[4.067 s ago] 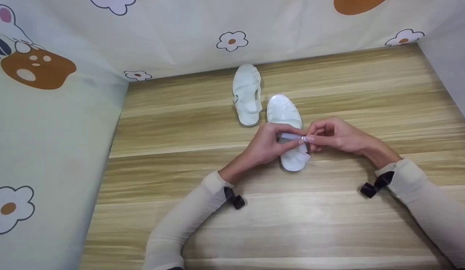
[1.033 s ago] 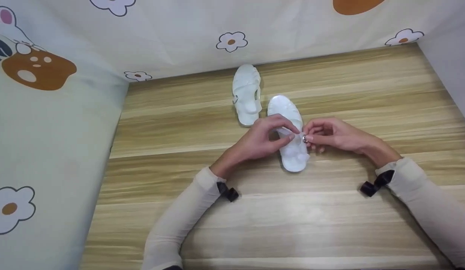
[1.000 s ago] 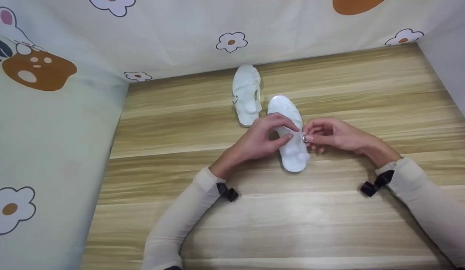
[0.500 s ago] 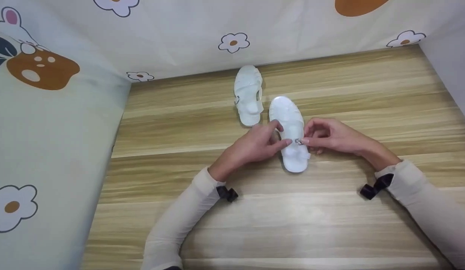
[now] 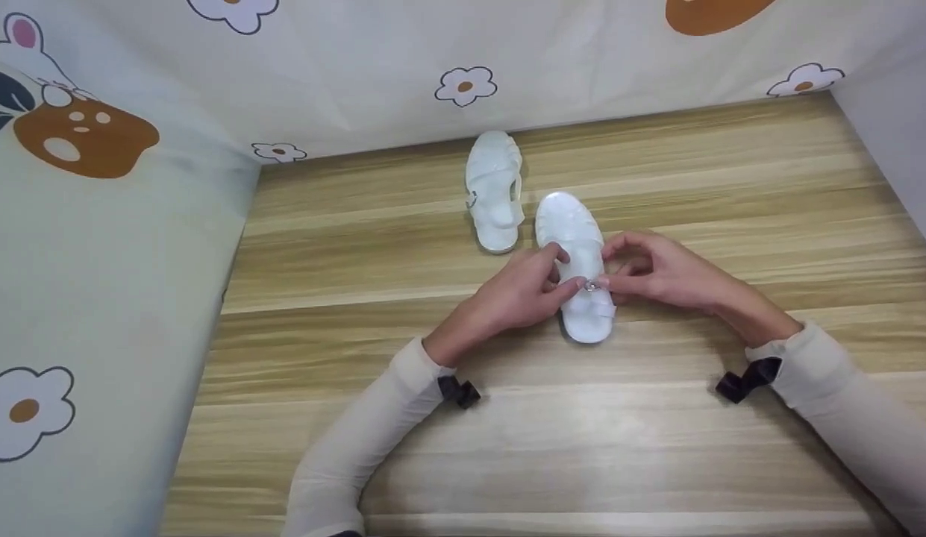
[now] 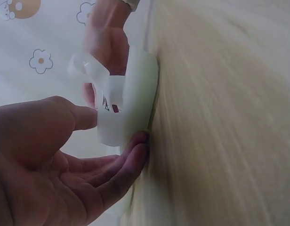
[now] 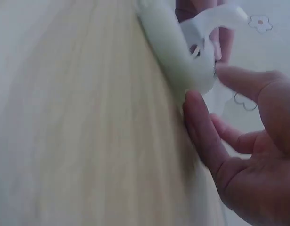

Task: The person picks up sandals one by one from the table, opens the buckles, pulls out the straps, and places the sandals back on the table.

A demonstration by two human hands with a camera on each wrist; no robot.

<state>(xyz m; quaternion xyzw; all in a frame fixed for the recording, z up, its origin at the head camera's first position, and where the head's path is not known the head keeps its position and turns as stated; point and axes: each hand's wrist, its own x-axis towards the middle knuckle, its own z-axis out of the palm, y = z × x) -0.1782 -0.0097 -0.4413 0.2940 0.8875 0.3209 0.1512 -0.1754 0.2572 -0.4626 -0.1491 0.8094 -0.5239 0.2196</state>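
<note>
A white sandal (image 5: 571, 216) lies sole down on the wood-grain surface, its toe pointing away from me. My left hand (image 5: 516, 292) grips it from the left, thumb at the silver buckle (image 5: 591, 285) and fingers along the side. From the right, my right hand (image 5: 665, 274) holds the opposite edge, its thumb also at the buckle. In the left wrist view the left fingertips (image 6: 141, 143) press low on the side of the sandal (image 6: 141, 89). The right wrist view has the right thumb on the strap and a finger by the sole, with the heel strap (image 7: 220, 16) standing up.
A matching white sandal (image 5: 494, 183) stands farther back, left of the first, near the back wall. Cloth with flowers and cartoon prints (image 5: 373, 67) covers the back and left walls. A plain pale wall (image 5: 899, 142) bounds the right side.
The strap that was pinched and lifted between both hands now lies across the sandal, with the buckle over its middle. My left hand has shifted down to the sandal's left side.
</note>
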